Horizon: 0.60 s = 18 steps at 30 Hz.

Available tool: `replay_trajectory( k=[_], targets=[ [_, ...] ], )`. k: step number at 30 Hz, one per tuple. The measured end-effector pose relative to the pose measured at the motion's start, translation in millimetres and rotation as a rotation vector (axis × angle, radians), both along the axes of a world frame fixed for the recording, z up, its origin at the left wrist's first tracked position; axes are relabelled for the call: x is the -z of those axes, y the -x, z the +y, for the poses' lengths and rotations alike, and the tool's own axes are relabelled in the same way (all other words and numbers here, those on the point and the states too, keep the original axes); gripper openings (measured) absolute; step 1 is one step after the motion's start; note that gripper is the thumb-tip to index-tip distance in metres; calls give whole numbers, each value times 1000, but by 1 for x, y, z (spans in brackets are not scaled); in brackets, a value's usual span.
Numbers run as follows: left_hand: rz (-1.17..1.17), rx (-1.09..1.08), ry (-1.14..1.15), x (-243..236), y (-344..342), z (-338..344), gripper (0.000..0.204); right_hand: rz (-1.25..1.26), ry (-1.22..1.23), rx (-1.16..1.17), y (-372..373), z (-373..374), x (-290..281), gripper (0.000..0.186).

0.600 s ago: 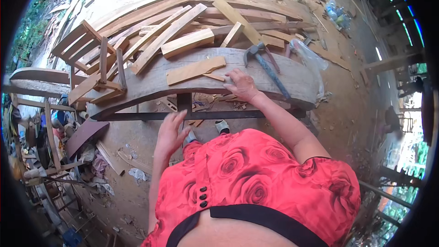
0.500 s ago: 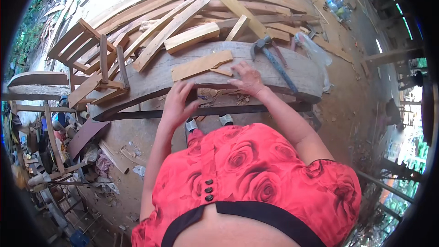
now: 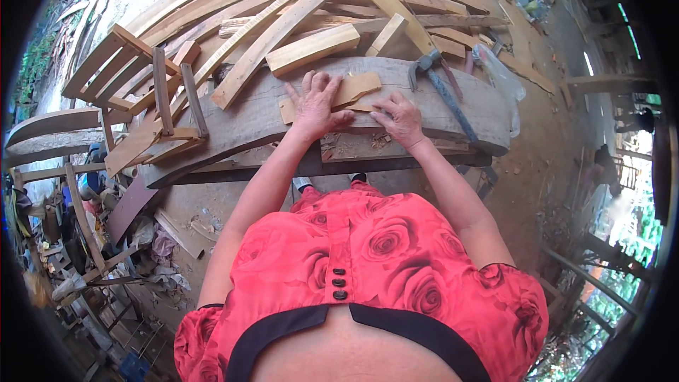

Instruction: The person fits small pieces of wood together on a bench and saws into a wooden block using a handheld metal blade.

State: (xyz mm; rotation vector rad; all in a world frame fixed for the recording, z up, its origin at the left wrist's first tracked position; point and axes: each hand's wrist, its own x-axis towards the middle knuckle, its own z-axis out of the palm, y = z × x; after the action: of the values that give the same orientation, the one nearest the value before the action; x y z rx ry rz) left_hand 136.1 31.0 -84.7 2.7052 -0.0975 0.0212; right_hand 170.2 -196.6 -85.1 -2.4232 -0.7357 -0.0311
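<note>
A flat, pale wooden board (image 3: 362, 85) lies on a thick grey timber bench (image 3: 240, 124). My left hand (image 3: 316, 104) rests on the board's left part with fingers spread, hiding some of it. Along the board's near edge lies a thin wood strip (image 3: 363, 107). The bent fingers and thumb of my right hand (image 3: 401, 120) close round the strip's right end. To the right of that hand lies a hammer (image 3: 447, 95) with a dark head and blue-grey handle, touched by neither hand.
Several wooden planks (image 3: 283, 35) and a squared block (image 3: 312, 49) lie heaped beyond the bench. A small slatted wooden frame (image 3: 163, 92) stands at its left end. A clear plastic bag (image 3: 501, 81) hangs by its right end. Scraps (image 3: 166, 240) litter the lower left.
My left hand has moved from the bench's near edge up onto the board. My right hand has drawn its fingers in at the strip's end. The whole view has shifted slightly.
</note>
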Motion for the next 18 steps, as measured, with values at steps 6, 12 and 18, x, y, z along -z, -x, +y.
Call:
replay_trajectory(
  k=[6,12,18],
  targets=[
    [-21,-24,6,-1,0,-5,75,61,-131,-36,-14,-7,0,18],
    [10,-58,-25,-9,-4,-12,76,46,-181,-82,-26,-8,1,18],
    [-6,-94,-31,-9,-5,-18,77,15,-79,-248,-37,-13,-1,13]
  ],
)
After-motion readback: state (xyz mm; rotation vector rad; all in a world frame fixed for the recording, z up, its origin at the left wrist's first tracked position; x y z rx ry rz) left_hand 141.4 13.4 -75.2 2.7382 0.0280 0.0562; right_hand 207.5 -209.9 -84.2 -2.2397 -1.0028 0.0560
